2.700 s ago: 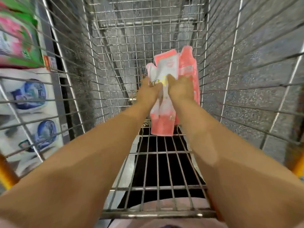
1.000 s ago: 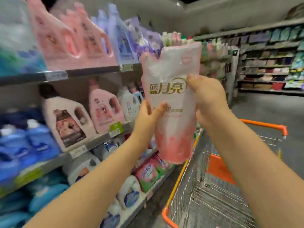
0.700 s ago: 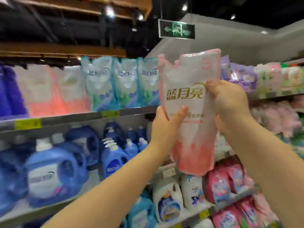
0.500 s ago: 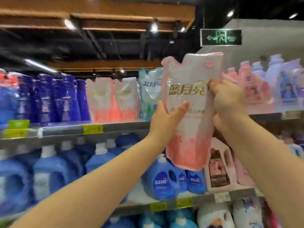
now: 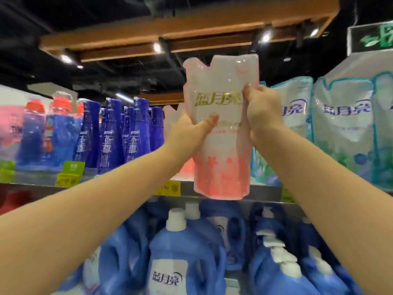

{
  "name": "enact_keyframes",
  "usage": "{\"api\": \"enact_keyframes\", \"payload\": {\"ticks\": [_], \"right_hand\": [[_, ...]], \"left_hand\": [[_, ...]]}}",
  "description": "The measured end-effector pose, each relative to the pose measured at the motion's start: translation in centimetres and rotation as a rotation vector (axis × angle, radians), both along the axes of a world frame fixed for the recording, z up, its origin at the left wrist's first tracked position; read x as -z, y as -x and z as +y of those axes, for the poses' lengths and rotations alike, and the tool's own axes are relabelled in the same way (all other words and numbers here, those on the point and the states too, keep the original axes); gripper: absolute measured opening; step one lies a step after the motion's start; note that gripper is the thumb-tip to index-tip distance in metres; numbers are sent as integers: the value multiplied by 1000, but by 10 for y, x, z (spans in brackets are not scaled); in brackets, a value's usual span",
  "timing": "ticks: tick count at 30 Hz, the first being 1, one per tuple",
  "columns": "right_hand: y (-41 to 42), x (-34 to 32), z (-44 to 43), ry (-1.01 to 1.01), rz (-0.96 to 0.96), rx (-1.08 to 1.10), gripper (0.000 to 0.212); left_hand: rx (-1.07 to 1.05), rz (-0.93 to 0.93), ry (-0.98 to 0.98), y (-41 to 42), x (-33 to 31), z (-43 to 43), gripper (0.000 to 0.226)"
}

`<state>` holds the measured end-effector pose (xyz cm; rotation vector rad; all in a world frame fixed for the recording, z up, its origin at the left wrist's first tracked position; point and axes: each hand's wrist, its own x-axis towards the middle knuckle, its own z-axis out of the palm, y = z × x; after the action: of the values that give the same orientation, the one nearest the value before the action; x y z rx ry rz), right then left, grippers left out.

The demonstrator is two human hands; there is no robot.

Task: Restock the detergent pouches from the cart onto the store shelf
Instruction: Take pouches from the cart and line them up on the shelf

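Both hands hold a pink pouch point(image 5: 221, 128) upright in the air, in front of the top shelf point(image 5: 263, 191). The left hand point(image 5: 189, 133) grips its left edge, thumb pressed across the front; the right hand point(image 5: 262, 109) pinches its right edge, higher up. Its bottom overlaps the shelf's front edge. Behind it stand more pink pouches point(image 5: 170, 116), with teal pouches point(image 5: 340, 128) to the right and dark blue pouches point(image 5: 119, 133) to the left. Blue bottles point(image 5: 180, 256) fill the shelf below.
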<state>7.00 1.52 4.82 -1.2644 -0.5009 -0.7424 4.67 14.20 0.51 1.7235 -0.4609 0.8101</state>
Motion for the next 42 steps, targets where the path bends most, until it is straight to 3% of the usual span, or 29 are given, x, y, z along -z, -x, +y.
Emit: {"api": "enact_keyframes", "payload": {"ticks": [3, 5, 14, 27, 31, 36, 42], "right_hand": [[-34, -24, 15, 33, -30, -60, 28], [-52, -33, 29, 64, -22, -128, 26], [-108, -35, 88, 188, 156, -305, 19], [-139, -9, 110, 101, 251, -378, 16], [-148, 1, 115, 54, 272, -395, 27], [-155, 2, 122, 93, 251, -305, 18], [-158, 6, 122, 129, 228, -224, 27]], "left_hand": [[-108, -19, -1, -28, -24, 17, 61], [-150, -14, 1, -44, -37, 33, 67], [-85, 169, 154, -103, -38, 97, 36], [68, 152, 197, -156, -13, 130, 46], [26, 151, 204, -162, -2, 131, 43], [21, 120, 252, -165, 4, 131, 40], [-4, 109, 280, -169, 9, 126, 41]]}}
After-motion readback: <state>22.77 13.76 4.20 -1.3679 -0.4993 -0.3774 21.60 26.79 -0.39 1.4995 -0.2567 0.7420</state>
